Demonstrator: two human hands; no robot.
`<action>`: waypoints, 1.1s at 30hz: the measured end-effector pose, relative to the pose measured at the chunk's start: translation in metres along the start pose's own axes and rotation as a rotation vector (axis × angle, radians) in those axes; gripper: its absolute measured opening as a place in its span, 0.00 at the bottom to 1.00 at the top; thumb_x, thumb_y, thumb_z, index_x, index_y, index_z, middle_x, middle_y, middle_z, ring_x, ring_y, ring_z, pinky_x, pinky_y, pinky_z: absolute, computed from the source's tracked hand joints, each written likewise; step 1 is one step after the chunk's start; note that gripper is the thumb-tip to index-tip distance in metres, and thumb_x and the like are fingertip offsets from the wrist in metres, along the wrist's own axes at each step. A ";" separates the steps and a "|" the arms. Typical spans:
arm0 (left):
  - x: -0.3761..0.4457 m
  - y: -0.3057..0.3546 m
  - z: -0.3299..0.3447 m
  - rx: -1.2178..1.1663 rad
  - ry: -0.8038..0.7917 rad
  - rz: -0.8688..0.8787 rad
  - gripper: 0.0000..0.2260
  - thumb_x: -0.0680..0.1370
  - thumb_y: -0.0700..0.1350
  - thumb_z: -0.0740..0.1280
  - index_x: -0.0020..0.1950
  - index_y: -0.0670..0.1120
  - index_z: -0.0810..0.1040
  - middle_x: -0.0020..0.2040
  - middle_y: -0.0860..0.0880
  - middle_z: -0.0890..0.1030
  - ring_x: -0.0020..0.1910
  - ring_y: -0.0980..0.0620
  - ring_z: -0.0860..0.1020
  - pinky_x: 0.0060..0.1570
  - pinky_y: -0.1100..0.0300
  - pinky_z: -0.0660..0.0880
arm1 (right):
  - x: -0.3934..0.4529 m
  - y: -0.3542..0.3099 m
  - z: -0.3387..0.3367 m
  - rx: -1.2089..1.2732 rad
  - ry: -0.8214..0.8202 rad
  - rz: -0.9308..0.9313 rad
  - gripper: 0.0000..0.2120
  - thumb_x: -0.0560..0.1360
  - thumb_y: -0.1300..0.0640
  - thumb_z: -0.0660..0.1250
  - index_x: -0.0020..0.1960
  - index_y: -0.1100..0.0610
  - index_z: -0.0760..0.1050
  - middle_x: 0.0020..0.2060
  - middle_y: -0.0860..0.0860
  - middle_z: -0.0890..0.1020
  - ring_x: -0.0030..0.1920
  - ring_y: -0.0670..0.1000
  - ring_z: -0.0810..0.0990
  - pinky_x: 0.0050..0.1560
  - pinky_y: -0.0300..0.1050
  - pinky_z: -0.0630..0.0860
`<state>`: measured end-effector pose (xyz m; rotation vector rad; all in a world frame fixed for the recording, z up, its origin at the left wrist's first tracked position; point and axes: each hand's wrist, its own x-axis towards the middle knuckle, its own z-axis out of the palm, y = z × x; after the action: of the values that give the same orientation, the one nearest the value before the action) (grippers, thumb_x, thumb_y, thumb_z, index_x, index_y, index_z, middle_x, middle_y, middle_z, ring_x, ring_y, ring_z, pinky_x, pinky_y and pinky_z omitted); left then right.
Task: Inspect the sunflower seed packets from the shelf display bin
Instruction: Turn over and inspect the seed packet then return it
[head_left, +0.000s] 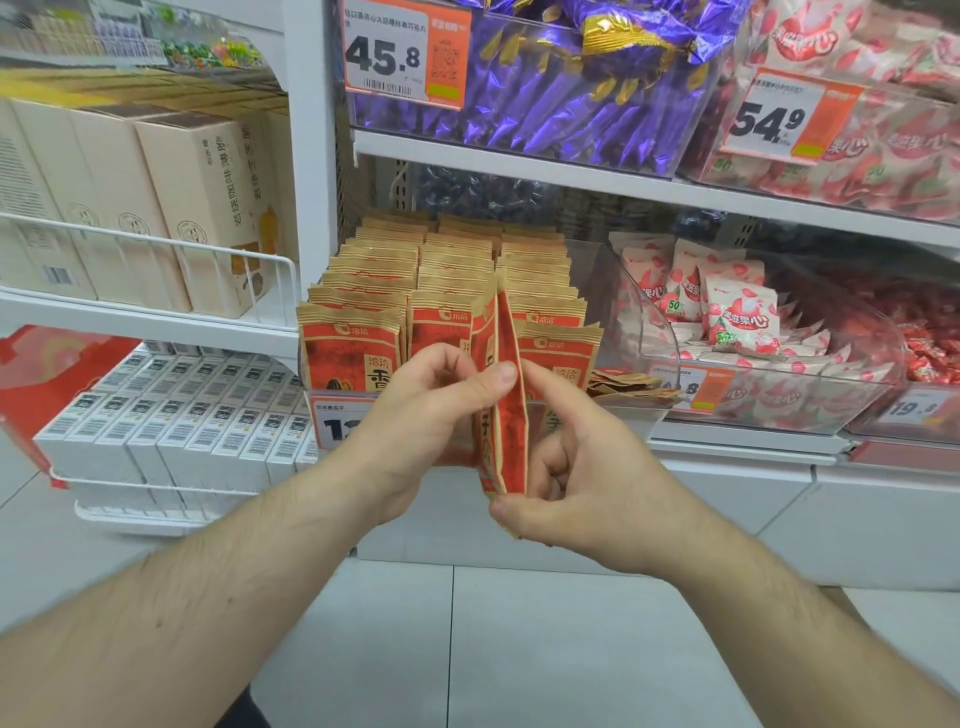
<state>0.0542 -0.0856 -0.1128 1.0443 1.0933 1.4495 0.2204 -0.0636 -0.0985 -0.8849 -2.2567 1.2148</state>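
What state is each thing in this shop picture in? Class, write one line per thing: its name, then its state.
Left hand: closed on the held packets, thumb on top.
Right hand: gripping the held packets from the right and below.
Held packets: upright, edge-on, out of the bin.
Seed packets in bin: standing upright in rows.
Display bin: nearly full.
Price tag: partly hidden by the left hand.

We have one view only, from the head, facing forward and slightly down at the shelf (519, 179). It stands close: both forearms enter from the lower corners and meet at frame centre. Wide-angle bending shows at the edges. Floor (467, 649) fills the bottom.
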 end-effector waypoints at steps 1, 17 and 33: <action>0.001 -0.001 -0.002 0.002 0.004 0.005 0.18 0.67 0.49 0.78 0.44 0.46 0.70 0.39 0.46 0.80 0.38 0.46 0.79 0.42 0.50 0.76 | 0.001 0.001 0.001 0.001 0.006 -0.006 0.47 0.68 0.65 0.76 0.77 0.41 0.55 0.26 0.50 0.80 0.27 0.47 0.77 0.33 0.39 0.73; -0.005 -0.009 0.000 0.161 -0.268 0.118 0.16 0.61 0.48 0.76 0.45 0.49 0.75 0.45 0.50 0.80 0.45 0.49 0.78 0.44 0.53 0.76 | 0.014 0.015 -0.014 0.374 0.279 -0.077 0.24 0.64 0.39 0.68 0.44 0.60 0.74 0.33 0.54 0.79 0.35 0.51 0.76 0.37 0.46 0.73; -0.009 -0.003 0.017 -0.160 -0.205 -0.090 0.06 0.71 0.45 0.68 0.38 0.47 0.72 0.32 0.49 0.77 0.32 0.53 0.79 0.36 0.53 0.74 | 0.021 0.019 -0.009 0.277 0.386 -0.044 0.16 0.79 0.51 0.64 0.46 0.65 0.75 0.34 0.65 0.78 0.33 0.53 0.76 0.36 0.50 0.75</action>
<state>0.0721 -0.0926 -0.1126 0.9924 0.8529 1.3042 0.2180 -0.0359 -0.1081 -0.8701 -1.7482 1.1826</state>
